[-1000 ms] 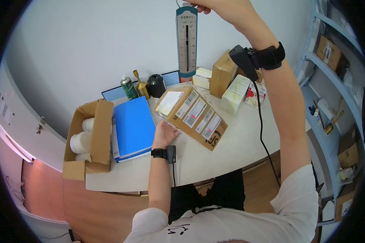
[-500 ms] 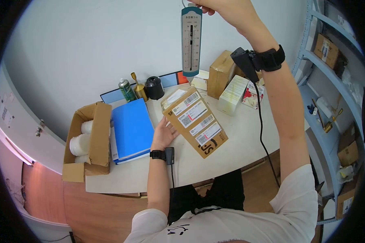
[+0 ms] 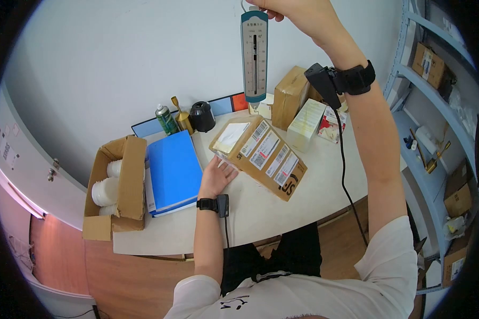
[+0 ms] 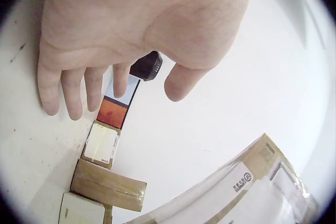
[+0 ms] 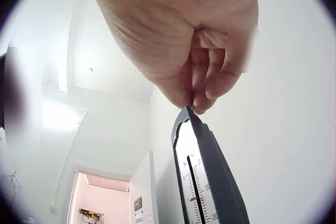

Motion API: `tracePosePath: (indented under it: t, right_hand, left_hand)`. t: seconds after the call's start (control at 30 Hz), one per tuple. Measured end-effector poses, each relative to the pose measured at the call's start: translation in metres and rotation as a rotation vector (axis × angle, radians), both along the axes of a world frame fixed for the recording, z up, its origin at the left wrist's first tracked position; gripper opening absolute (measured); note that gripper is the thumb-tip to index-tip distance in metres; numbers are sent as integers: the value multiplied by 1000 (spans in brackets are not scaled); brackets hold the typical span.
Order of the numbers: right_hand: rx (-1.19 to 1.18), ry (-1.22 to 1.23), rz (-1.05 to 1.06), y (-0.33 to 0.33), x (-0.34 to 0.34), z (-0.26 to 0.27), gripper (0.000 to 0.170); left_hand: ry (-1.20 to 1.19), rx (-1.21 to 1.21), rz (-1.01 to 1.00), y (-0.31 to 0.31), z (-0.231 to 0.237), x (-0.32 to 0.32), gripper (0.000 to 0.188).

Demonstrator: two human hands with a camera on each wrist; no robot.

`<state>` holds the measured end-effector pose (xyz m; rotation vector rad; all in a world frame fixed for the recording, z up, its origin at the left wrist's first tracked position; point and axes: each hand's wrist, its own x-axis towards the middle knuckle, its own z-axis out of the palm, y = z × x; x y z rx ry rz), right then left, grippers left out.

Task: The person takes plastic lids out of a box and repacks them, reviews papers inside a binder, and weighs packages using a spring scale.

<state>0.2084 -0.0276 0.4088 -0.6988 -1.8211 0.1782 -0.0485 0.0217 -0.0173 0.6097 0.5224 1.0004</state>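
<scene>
My right hand (image 3: 306,18) is raised high and grips the top of a spring scale (image 3: 255,58), a flat grey gauge with teal ends. In the right wrist view the fingers curl at the top end of the scale (image 5: 197,182). Below the scale's lower end hangs a taped cardboard parcel (image 3: 271,162) with several white labels, tilted over the table. My left hand (image 3: 217,178) is beside the parcel's left corner, palm up, fingers spread. The left wrist view shows that hand (image 4: 139,22) holding nothing, with the parcel (image 4: 231,195) apart from its fingers.
On the white table (image 3: 239,212) lie blue folders (image 3: 174,167), left of the parcel. An open carton (image 3: 130,183) of white tubs stands further left. Behind are a spray can (image 3: 166,118), a brass object (image 3: 184,119) and a black container (image 3: 202,116). Boxes (image 3: 290,95) stand back right, near shelving (image 3: 420,143).
The scale has shifted a little right with my right hand. The parcel has swung right and turned back and forth. My left hand's fingers now show more fully beside it.
</scene>
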Motion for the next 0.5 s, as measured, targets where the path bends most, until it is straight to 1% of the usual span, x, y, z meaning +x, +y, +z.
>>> tracePosePath:
  t: [0.1, 0.17, 0.2, 0.27, 0.37, 0.5]
  right_hand:
    - [-1, 9, 9, 2, 1, 0, 16]
    - [-2, 14, 10, 2, 1, -1, 16]
    - [2, 15, 3, 2, 1, -1, 16]
    - [9, 11, -8, 1, 0, -1, 16]
    - [-1, 1, -30, 0, -2, 0, 17]
    - [5, 5, -8, 4, -3, -1, 16]
  left_hand:
    - [-1, -21, -18, 1, -1, 0, 43]
    - [41, -29, 79, -5, 6, 5, 50]
    - [40, -29, 79, -4, 4, 5, 50]
    - [7, -11, 13, -1, 0, 2, 45]
    - [21, 2, 10, 0, -2, 0, 47]
    - [-12, 37, -11, -2, -1, 0, 48]
